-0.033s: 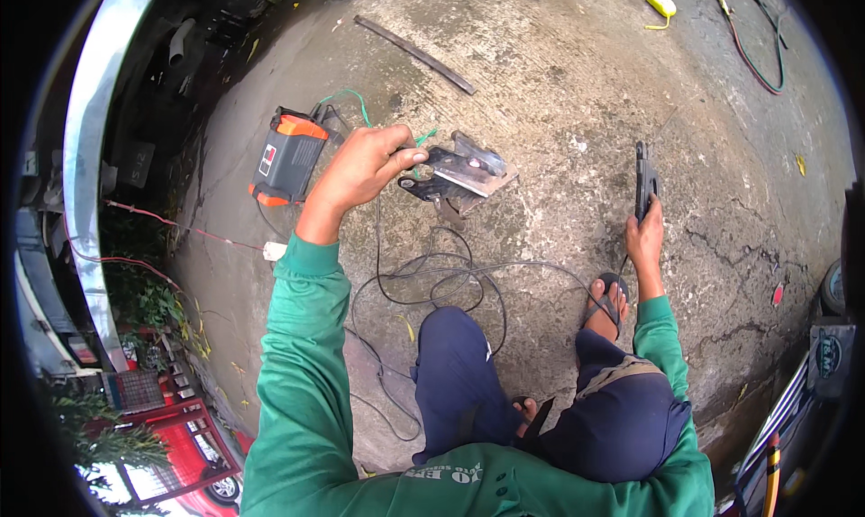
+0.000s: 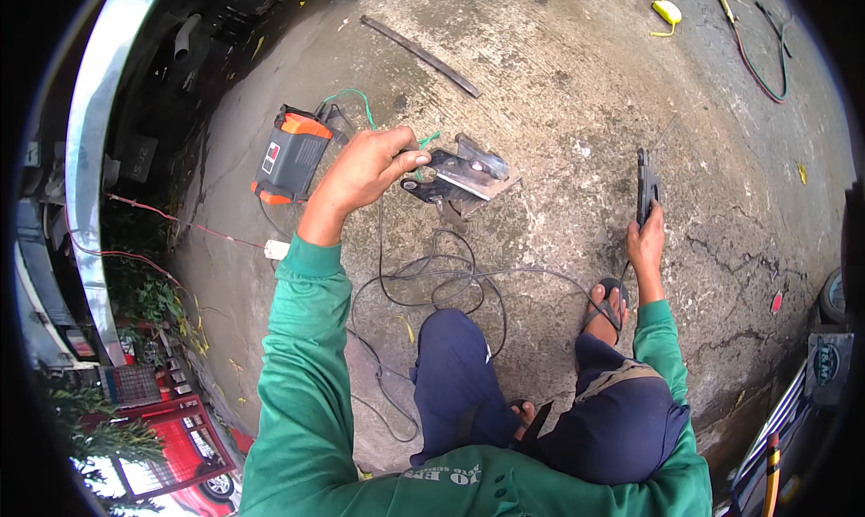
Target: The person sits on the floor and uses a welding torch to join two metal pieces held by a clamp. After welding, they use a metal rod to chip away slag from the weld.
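Note:
My left hand (image 2: 374, 167) is closed in a pinch at the near-left corner of a dark metal bracket (image 2: 464, 176). The bracket has a flat plate and a short raised piece on top. Bits of thin green cord show beside my fingertips, and part of the grip is hidden behind my thumb. On the right, my right hand (image 2: 646, 238) is wrapped round the handle of a black electrode holder (image 2: 645, 184), its jaw end pointing away from me. A black cable (image 2: 532, 266) runs from near that hand toward loops on the ground.
A black and orange welding machine (image 2: 292, 155) stands left of my left hand. A flat metal bar (image 2: 422, 56) lies farther off on the concrete. A yellow object (image 2: 667, 13) and a hose (image 2: 748, 62) lie far right. Loose cable loops lie before my knees; my sandalled foot (image 2: 605, 312) is close by.
The whole view has shifted very slightly. Both hands keep their places and their grips.

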